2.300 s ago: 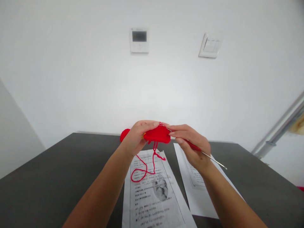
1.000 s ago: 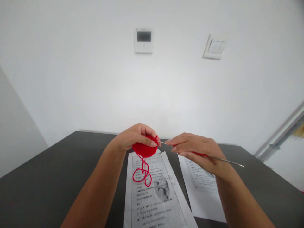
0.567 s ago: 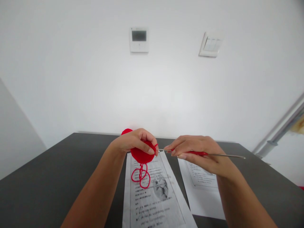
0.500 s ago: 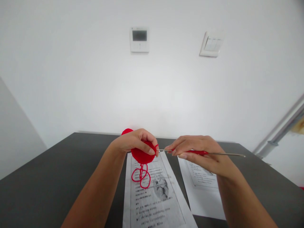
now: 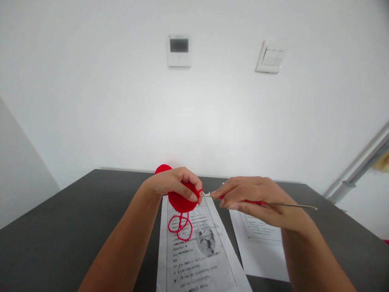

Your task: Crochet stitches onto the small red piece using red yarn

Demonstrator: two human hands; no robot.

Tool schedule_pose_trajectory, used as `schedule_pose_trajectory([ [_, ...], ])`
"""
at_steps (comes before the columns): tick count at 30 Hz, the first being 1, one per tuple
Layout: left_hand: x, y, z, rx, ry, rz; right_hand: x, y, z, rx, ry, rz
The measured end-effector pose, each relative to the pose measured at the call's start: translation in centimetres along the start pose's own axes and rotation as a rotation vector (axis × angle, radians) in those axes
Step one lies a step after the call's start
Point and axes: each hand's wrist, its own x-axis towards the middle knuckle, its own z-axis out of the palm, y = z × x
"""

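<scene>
Between its thumb and fingers my left hand [image 5: 174, 182] pinches a round red crochet piece [image 5: 182, 201], with red yarn running over the fingertips. Below the piece, loops of red yarn [image 5: 184, 231] dangle above a printed sheet. My right hand [image 5: 249, 194] is closed around the red grip of a metal crochet hook [image 5: 293, 205]. The hook's thin tip reaches left to the edge of the red piece by my left fingers; whether it is inside a stitch I cannot tell. Behind my left wrist shows part of a red ball of yarn [image 5: 163, 168].
Two printed paper sheets lie on the dark table: one sheet [image 5: 194, 259] under the yarn, another sheet [image 5: 264, 259] under my right hand. A white wall [image 5: 121, 101] stands behind, bearing a thermostat-like panel [image 5: 179, 50] and a switch plate [image 5: 270, 56]. A grey pipe [image 5: 361, 176] runs at the right.
My right hand has dropped slightly and the hook has tilted, its rear end lower. The red piece in my left hand sits slightly lower, and the dangling loops have shifted a little.
</scene>
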Motion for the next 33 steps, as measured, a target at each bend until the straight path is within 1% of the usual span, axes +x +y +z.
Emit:
schedule_pose_trajectory([
  [3, 0.1, 0.1, -0.1, 0.06, -0.02, 0.082, 0.1, 0.4, 0.3, 0.049, 0.058, 0.045],
  [7, 0.2, 0.2, -0.2, 0.045, -0.067, 0.155, 0.2, 0.6, 0.3, 0.055, 0.038, -0.021],
  [9, 0.2, 0.2, -0.2, 0.042, -0.085, 0.15, 0.3, 0.4, 0.2, 0.036, 0.011, -0.057],
  [14, 0.3, 0.1, 0.0, 0.077, -0.138, 0.082, 0.4, -0.2, -0.2, -0.007, -0.049, -0.109],
  [18, 0.6, 0.2, 0.2, 0.081, -0.188, 0.04, 0.4, -0.3, -0.5, 0.011, -0.076, -0.111],
  [21, 0.7, 0.3, 0.5, 0.061, -0.186, 0.043, 0.3, 0.0, -0.5, 0.065, -0.063, -0.095],
  [24, 0.7, 0.2, 0.5, 0.045, -0.183, 0.044, 0.3, 0.4, -0.2, 0.164, -0.027, -0.047],
  [26, 0.6, 0.1, 0.5, 0.037, -0.171, 0.038, 0.2, 0.7, 0.1, 0.268, 0.03, 0.009],
  [30, 0.4, -0.1, 0.4, -0.002, -0.088, 0.059, 0.1, 1.3, 0.9, 0.513, 0.162, 0.139],
  [33, 0.3, 0.0, 0.4, 0.037, -0.029, 0.122, 0.1, 1.7, 1.3, 0.628, 0.227, 0.172],
])
